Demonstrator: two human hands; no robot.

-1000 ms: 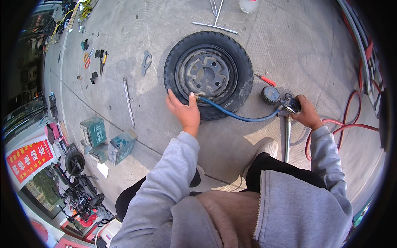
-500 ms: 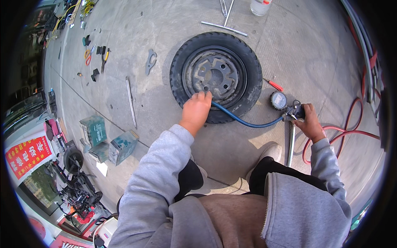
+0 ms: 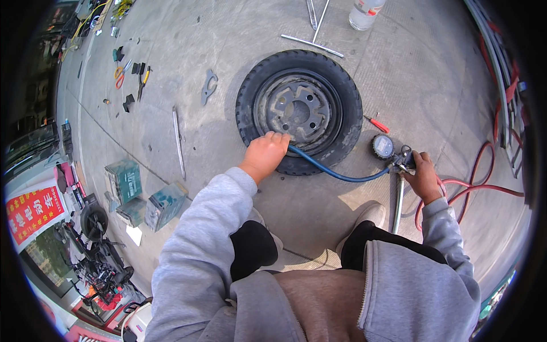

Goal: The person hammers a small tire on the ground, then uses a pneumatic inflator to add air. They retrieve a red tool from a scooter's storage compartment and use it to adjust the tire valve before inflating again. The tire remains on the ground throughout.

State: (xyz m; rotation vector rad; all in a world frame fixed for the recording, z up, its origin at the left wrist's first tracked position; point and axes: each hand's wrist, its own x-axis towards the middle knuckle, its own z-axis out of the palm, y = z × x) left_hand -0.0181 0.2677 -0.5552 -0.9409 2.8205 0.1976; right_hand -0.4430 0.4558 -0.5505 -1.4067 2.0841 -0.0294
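A black tyre on a grey steel rim (image 3: pixel 299 112) lies flat on the concrete in front of me. My left hand (image 3: pixel 265 151) is closed over the end of a blue hose (image 3: pixel 336 174) at the near-left part of the rim; the fitting is mostly hidden by my fingers. At the right, my right hand (image 3: pixel 423 174) grips an inflator gun (image 3: pixel 404 159) with a round pressure gauge (image 3: pixel 382 146) on it. A red-handled screwdriver (image 3: pixel 380 126) lies between tyre and gauge. A long metal bar (image 3: pixel 397 202) extends below the inflator.
A T-wrench (image 3: pixel 312 45) and plastic bottle (image 3: pixel 362 14) are beyond the tyre. Scissors (image 3: pixel 119 74), pliers (image 3: pixel 142 80), a flat grey tool (image 3: pixel 208 85), a tyre lever (image 3: pixel 178 142) and teal boxes (image 3: pixel 122 179) lie left. A red hose (image 3: pixel 473 188) loops right; scooters (image 3: pixel 102 256) stand lower left.
My left hand shifted right and turned knuckles-up over the hose end, its fingers now curled. My right hand and inflator sit slightly lower and more to the right in the picture.
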